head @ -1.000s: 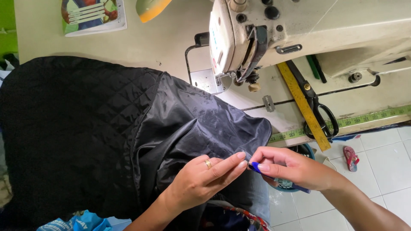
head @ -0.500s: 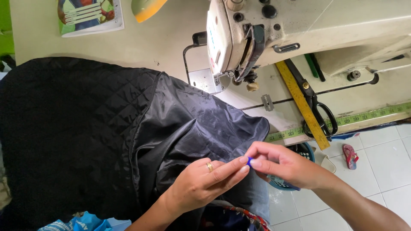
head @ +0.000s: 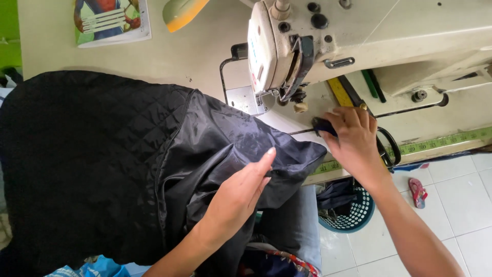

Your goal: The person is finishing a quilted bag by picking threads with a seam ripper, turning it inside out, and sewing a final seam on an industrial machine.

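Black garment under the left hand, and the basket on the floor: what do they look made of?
Black garment: two fabrics, it seems. The part under the left hand looks like thin, smooth synthetic lining; it has a slight sheen and sharp creases. The left part is matte, quilted in a diamond stitch pattern, probably padded.

Basket: most likely moulded plastic, teal, with a regular perforated wall.

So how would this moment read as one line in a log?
left hand: flat on black fabric | right hand: on dark tool by sewing machine | scissors under right hand
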